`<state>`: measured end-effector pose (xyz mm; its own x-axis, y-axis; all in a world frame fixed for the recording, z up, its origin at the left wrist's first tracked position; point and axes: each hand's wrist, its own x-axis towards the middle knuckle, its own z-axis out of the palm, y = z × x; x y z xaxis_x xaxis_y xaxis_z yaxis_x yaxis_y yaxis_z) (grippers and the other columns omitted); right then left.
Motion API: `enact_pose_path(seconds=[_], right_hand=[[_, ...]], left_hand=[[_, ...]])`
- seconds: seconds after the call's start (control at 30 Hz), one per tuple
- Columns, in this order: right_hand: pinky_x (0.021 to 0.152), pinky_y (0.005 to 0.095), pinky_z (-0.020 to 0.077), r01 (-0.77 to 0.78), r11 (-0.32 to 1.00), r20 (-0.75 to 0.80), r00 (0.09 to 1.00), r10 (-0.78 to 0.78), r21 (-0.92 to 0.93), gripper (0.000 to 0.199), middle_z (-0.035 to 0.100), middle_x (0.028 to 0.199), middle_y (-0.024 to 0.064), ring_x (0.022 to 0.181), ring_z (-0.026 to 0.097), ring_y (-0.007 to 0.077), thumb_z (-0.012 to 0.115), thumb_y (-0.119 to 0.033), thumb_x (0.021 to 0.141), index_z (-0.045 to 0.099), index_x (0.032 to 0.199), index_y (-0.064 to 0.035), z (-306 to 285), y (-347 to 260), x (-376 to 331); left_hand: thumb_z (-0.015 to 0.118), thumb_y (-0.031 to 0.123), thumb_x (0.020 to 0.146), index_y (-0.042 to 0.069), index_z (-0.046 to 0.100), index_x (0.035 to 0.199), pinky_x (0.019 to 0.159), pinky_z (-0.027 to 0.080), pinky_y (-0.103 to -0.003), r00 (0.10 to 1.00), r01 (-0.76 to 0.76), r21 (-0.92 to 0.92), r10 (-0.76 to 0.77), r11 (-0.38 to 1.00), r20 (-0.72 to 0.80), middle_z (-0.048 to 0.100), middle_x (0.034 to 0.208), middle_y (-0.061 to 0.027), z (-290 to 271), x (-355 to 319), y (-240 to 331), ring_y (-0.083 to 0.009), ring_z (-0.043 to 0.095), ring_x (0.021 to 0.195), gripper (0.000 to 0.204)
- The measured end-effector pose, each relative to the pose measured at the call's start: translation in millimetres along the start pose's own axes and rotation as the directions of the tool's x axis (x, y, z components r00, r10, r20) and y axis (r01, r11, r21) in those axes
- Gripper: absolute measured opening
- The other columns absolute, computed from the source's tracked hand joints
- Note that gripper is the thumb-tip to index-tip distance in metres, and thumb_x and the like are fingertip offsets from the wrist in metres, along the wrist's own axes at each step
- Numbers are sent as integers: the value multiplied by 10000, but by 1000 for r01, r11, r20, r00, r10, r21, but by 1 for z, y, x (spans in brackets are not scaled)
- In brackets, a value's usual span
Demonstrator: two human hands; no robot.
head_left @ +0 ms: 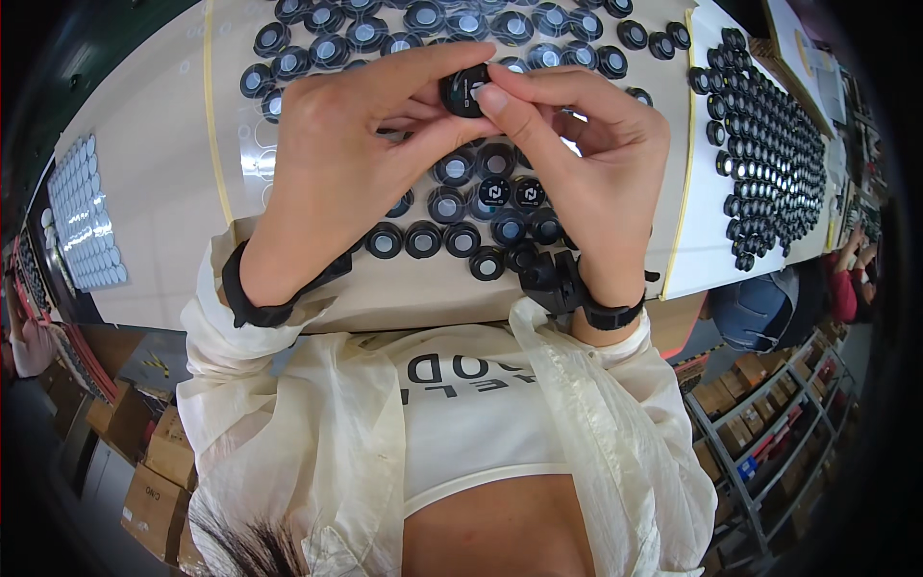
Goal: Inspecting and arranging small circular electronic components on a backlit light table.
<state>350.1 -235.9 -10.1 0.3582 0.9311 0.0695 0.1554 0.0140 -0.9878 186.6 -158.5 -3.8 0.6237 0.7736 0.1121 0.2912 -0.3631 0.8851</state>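
Observation:
A small black round cap [461,92] with a pale mark on its face is held up above the table, tilted toward me. My left hand [332,130] grips its left side between thumb and fingers. On its right edge, the thumb and forefinger of my right hand [601,144] are pinched. Beneath and beyond my hands lie many similar black round pieces with pale discs in their centres, such as the nearby piece [423,239]. Two pieces below the held cap, one of them this marked cap [494,191], show a white mark on black. My hands hide part of the group.
Yellow tape [213,125] runs along the beige table [159,231]. At left lies a sheet of round pale stickers [88,216]. To the right, rows of black pieces [769,163] cover a white sheet. Cartons [154,510] stand below left; a person in jeans [755,313] is at right.

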Motion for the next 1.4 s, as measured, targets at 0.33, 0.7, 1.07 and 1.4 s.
enact_pose_path(seconds=[0.33,0.7,1.07,1.4], right_hand=[[820,321,520,121,980,206,975,-88,-157,395,641,1142,160,965,644,228,686,-93,889,622,1268,2,-5,1,-1],[820,338,501,154,901,244,968,-55,-406,336,645,1119,168,935,634,268,661,-57,872,653,1208,-36,-50,-19,-10],[956,416,445,315,689,439,898,6,-653,507,579,1266,134,1151,520,339,778,-69,744,663,1235,-119,-64,-13,-13],[1013,454,398,353,632,444,896,-15,-690,575,550,1328,105,1211,477,345,814,-110,703,659,1255,-151,-60,-2,-12]], left_hand=[[743,40,802,71,673,1157,648,517,-295,987,-129,476,64,870,150,677,834,-84,-53,66,-22,-167,608,673,363],[577,-27,750,-29,642,1041,712,500,-475,987,-131,865,144,485,68,669,862,-233,-167,155,-133,-422,636,802,298],[709,72,806,70,664,1031,749,518,-352,841,-415,356,204,837,501,624,984,-79,-26,-42,-2,-244,640,851,230],[777,185,746,70,639,1060,759,520,-346,870,-392,402,190,828,455,518,953,-58,17,-69,0,-228,615,810,362]])
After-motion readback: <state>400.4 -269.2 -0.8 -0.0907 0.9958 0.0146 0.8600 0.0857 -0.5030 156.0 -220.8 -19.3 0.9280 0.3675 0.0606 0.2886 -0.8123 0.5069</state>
